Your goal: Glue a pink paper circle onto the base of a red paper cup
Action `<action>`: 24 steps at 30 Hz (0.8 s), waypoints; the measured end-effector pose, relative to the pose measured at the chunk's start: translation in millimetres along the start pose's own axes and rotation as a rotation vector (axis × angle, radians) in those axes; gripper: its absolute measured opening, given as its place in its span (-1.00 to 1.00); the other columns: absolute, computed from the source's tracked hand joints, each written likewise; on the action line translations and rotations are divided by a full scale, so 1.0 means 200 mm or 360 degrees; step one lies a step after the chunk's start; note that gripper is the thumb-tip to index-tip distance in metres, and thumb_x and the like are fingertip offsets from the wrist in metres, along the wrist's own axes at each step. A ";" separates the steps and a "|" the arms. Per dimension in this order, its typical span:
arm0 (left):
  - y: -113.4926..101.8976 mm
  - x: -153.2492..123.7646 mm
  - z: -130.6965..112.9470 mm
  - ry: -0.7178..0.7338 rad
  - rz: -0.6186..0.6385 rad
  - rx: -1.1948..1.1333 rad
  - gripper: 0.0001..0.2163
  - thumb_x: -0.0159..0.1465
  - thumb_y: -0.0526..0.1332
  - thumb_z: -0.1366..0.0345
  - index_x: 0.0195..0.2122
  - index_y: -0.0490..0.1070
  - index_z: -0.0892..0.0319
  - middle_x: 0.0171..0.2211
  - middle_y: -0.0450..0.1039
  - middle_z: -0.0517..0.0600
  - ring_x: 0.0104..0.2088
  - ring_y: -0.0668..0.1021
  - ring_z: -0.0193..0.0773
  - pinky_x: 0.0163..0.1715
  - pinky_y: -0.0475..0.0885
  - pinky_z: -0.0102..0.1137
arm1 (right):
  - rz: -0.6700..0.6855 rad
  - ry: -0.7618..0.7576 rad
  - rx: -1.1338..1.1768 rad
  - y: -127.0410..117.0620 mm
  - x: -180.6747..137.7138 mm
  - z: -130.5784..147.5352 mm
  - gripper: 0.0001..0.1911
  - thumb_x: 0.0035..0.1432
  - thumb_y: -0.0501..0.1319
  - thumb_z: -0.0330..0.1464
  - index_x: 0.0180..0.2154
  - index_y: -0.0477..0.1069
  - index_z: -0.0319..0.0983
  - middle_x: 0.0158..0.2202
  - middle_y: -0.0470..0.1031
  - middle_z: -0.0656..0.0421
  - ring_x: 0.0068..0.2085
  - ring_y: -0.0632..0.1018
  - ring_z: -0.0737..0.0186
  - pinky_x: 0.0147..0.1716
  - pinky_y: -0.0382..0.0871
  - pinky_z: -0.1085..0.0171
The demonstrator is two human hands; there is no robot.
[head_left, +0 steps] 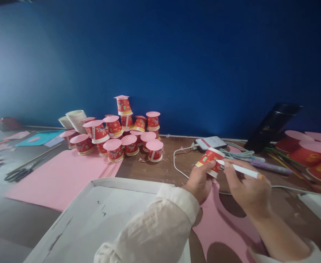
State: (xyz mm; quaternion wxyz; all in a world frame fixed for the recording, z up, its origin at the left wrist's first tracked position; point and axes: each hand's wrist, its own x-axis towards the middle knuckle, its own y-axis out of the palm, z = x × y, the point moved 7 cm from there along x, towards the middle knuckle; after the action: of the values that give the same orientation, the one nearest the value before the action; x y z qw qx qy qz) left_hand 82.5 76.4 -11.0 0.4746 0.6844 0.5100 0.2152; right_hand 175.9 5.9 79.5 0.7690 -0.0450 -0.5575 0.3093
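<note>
My left hand point(200, 179) is closed around a small red paper cup point(210, 159), held on its side above the wooden table. My right hand point(248, 188) pinches a white pen point(244, 170) whose tip touches the cup's rim. Under both hands lies a pink paper sheet point(220, 223) with round holes cut out of it. My left sleeve is cream coloured.
A pile of upturned red cups with pink round lids point(122, 133) stands at the back. Stacked white cups point(75, 119), scissors point(22, 172), a large pink sheet point(64, 175), a white tray point(100, 215), a phone point(211, 142) on a cable, and bigger red cups point(313, 157) surround me.
</note>
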 end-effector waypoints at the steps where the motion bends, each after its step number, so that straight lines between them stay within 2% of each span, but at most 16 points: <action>1: 0.00 0.00 0.00 0.0003 -0.0002 -0.0010 -0.62 -0.20 0.62 0.29 -0.36 0.57 0.21 -0.37 0.56 0.01 -0.29 0.54 -0.25 -0.17 0.38 -0.38 | 0.0001 -0.0002 0.0004 0.00 0.00 0.00 -0.80 0.32 0.25 -0.26 -0.19 0.62 -0.20 -0.30 0.69 0.08 -0.19 0.71 0.07 -0.08 0.57 0.18; 7: -0.01 0.00 0.01 -0.0039 -0.0056 -0.0011 -0.62 -0.18 0.61 0.29 -0.33 0.59 0.20 -0.32 0.59 0.03 -0.24 0.57 -0.20 -0.15 0.37 -0.35 | -0.0070 0.0024 0.0063 -0.02 0.00 -0.01 -0.78 0.35 0.23 -0.24 -0.19 0.61 -0.20 -0.29 0.69 0.08 -0.25 0.70 0.12 -0.14 0.58 0.20; 11: -0.02 0.01 0.02 -0.0082 -0.0097 0.0006 -0.62 -0.17 0.59 0.30 -0.30 0.60 0.21 -0.29 0.60 0.05 -0.27 0.55 -0.23 -0.26 0.33 -0.39 | -0.0172 0.0069 0.0058 -0.05 0.01 -0.02 -0.75 0.36 0.22 -0.22 -0.22 0.61 -0.21 -0.29 0.69 0.06 -0.27 0.70 0.12 -0.19 0.58 0.20; 16: -0.02 0.00 0.03 -0.0124 -0.0048 0.0102 -0.58 -0.17 0.59 0.23 -0.28 0.58 0.20 -0.37 0.57 0.01 -0.42 0.47 -0.28 -0.44 0.20 -0.39 | -0.0176 0.0100 -0.0003 -0.05 0.02 -0.05 -0.73 0.35 0.21 -0.20 -0.22 0.61 -0.23 -0.30 0.69 0.05 -0.28 0.70 0.11 -0.20 0.57 0.19; 24: 0.00 -0.02 0.02 -0.0122 -0.0095 0.0060 -0.61 -0.18 0.59 0.30 -0.29 0.60 0.19 -0.29 0.62 0.04 -0.31 0.56 -0.23 -0.32 0.30 -0.40 | -0.0120 0.0125 -0.0004 -0.03 0.00 -0.08 -0.68 0.36 0.19 -0.15 -0.19 0.62 -0.22 -0.31 0.68 0.06 -0.32 0.68 0.12 -0.21 0.54 0.17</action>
State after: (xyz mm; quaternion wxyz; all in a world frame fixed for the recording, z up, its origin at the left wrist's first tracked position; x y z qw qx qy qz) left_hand 83.8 71.2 -12.9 0.4869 0.6855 0.5156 0.1649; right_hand 192.5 6.0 76.3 0.8013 -0.0369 -0.5287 0.2775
